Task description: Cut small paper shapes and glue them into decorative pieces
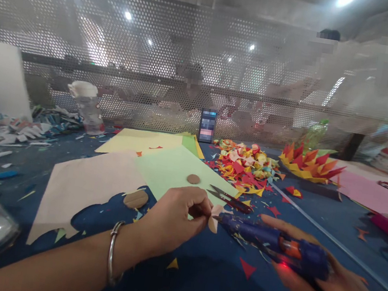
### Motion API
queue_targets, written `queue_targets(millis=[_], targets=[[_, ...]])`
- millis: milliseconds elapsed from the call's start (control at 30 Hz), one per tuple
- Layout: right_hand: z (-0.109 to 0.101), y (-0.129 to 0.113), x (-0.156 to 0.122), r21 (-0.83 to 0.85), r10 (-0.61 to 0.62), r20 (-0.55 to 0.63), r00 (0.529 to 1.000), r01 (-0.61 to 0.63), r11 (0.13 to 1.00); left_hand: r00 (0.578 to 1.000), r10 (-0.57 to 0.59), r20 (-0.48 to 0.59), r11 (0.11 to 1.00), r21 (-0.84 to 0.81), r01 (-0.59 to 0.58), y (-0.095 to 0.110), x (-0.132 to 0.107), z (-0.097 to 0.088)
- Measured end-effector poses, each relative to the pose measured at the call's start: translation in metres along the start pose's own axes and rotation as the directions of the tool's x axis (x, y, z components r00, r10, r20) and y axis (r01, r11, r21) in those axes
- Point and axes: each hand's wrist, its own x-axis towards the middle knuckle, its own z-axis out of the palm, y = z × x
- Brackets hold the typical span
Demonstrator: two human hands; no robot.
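My left hand point(177, 218), with a silver bangle at the wrist, pinches a small pale pink paper piece point(214, 220) between thumb and fingertips. From the right, my right hand point(319, 281) grips a dark blue glue gun point(257, 230) with a red light glowing on its underside. The gun's nozzle reaches the paper piece; whether it touches cannot be made out. Just behind lie thread snips point(231, 200) with dark handles. A small brown cardboard disc point(193, 179) rests on the light green sheet point(171, 171). Another cardboard piece point(136, 199) lies by the cut edge of a pale pink sheet point(92, 188).
Folded paper pieces point(246, 158) are heaped at the back, beside an orange and yellow paper flower point(309, 165). A phone point(207, 125) stands against the perforated metal screen point(159, 38). A clear bottle point(88, 108) is at left. A clear glue stick point(328, 246) crosses the right side.
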Motion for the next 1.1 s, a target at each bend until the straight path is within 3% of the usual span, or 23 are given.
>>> queue_targets(millis=[400,833,967,1100], targets=[[-0.003,-0.003,0.005,-0.014,-0.029,-0.005,1.0,0.029,0.999,0.999,0.036,0.011,0.999,-0.036,-0.035,0.003,-0.001,-0.001],[-0.001,-0.001,0.001,0.024,0.029,-0.015,0.999,-0.029,0.999,0.999,0.043,0.016,0.998,-0.049,-0.042,0.003,-0.001,-0.001],[-0.005,-0.001,0.001,0.057,0.109,-0.072,0.991,-0.105,0.993,1.0,0.002,0.007,0.997,-0.083,-0.001,0.003,0.001,-0.003],[-0.014,0.007,0.001,0.034,0.143,-0.049,0.989,-0.141,0.989,0.996,-0.073,-0.054,0.985,-0.162,0.064,-0.003,0.004,-0.005]])
